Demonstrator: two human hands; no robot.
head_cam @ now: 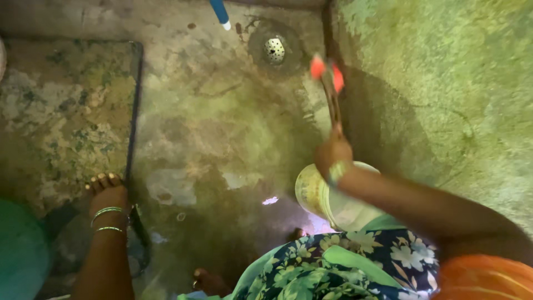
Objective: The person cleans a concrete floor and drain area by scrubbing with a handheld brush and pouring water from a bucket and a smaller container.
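Note:
My right hand (333, 153) is closed around the lower end of a long thin handle. The handle rises to a blurred red-orange head (327, 69) close to the mossy wall and a little right of the floor drain (274, 50). Just under this hand stands a pale plastic bucket (313, 194), tilted, with its mouth toward the right. My left hand (108, 194), with green bangles at the wrist, rests on the dark edge of a raised stone slab (61, 111) and holds nothing.
The wet, stained concrete floor (222, 139) slopes toward the round perforated drain. A blue pipe with a white tip (220, 12) pokes in at the top. A green mossy wall (444, 83) fills the right. A green tub (19, 250) sits bottom left. My bare foot (208, 280) and floral garment (344, 261) are below.

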